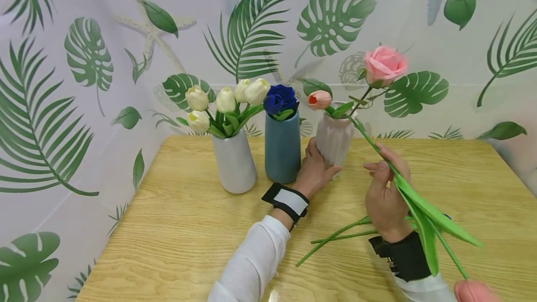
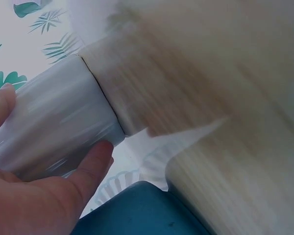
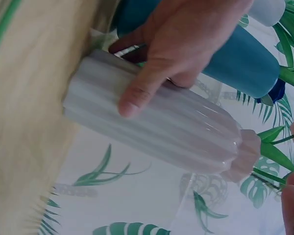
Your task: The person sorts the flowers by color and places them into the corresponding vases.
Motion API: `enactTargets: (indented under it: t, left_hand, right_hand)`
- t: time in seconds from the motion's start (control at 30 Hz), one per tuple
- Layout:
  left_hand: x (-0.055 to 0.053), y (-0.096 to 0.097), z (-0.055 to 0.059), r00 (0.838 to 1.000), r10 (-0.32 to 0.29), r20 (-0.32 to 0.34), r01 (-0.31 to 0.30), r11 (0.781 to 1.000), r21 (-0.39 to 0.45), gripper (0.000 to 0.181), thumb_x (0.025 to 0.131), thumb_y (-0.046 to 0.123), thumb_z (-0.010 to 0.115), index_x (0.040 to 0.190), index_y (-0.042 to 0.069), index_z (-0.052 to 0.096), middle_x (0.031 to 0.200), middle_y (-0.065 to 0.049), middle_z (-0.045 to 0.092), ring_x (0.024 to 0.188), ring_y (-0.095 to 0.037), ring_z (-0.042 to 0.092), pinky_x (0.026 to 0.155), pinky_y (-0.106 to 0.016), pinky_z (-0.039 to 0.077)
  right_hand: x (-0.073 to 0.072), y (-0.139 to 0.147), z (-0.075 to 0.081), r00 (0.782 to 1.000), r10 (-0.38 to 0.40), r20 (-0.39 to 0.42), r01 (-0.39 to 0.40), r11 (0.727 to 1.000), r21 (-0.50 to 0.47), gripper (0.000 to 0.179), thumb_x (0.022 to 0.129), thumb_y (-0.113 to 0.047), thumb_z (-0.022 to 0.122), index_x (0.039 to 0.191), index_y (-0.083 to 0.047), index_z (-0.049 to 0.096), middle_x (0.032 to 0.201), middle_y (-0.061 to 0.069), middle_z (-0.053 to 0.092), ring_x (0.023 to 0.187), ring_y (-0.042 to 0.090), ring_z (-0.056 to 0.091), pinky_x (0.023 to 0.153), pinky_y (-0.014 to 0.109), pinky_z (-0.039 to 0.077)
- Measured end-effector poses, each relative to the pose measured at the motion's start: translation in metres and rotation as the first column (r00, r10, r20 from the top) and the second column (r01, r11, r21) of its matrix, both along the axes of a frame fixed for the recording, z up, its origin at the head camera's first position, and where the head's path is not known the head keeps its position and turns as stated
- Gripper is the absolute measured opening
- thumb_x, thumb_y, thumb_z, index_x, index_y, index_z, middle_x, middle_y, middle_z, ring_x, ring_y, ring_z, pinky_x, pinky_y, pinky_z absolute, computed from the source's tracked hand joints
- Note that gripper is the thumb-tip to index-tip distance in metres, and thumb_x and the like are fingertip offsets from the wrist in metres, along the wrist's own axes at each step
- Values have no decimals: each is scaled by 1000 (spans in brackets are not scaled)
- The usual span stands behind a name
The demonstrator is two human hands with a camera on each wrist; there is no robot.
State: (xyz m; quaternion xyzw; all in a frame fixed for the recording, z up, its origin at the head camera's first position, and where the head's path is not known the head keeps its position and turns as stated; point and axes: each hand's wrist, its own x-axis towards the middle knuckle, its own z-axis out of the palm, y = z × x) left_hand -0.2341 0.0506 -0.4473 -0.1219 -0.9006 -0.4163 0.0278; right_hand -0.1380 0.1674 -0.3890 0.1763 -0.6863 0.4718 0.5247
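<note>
My left hand [image 1: 323,160] grips the pale ribbed vase [image 1: 333,139] standing on the wooden table [image 1: 168,227]; its fingers [image 2: 95,159] wrap the vase wall [image 2: 59,127]. A pink rose [image 1: 383,64] and a pink tulip bud [image 1: 320,99] stand in that vase. My right hand [image 1: 382,164] pinches the green stem [image 1: 373,146] of a tulip. The stem's end is at the vase mouth, and its long leaves [image 1: 428,213] and pink head [image 1: 474,291] trail toward me. The right wrist view shows the ribbed vase [image 3: 161,122] with the left hand's thumb [image 3: 137,95] across it.
A blue vase [image 1: 283,146] holding a blue rose [image 1: 280,98] stands just left of the ribbed vase. Further left is a white vase [image 1: 234,162] with several white tulips [image 1: 226,99]. Loose green stems [image 1: 335,236] lie on the table near my right wrist. A leaf-print backdrop surrounds the table.
</note>
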Motion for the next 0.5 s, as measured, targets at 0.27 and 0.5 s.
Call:
enactTargets:
  t: [0.27, 0.5]
  left_hand:
    - [-1, 2, 3, 999, 24, 21, -23, 999, -37, 92, 89, 36, 75, 149, 9, 12, 140, -19, 43, 120, -31, 57, 100, -38, 48]
    - [-3, 2, 2, 999, 33, 43, -32, 999, -21, 93, 87, 36, 76, 149, 10, 12, 139, -17, 43, 119, -29, 57, 100, -37, 48]
  right_hand:
    - [-14, 8, 41, 943, -69, 325, 11, 984, 177, 33, 108, -12, 38, 131, 2, 57, 100, 25, 57, 81, 16, 65, 72, 24, 43]
    - [-52, 6, 76, 899, -310, 309, 98, 831, 548, 35, 109, -15, 34, 118, 10, 57, 91, 25, 57, 76, 41, 56, 71, 47, 44]
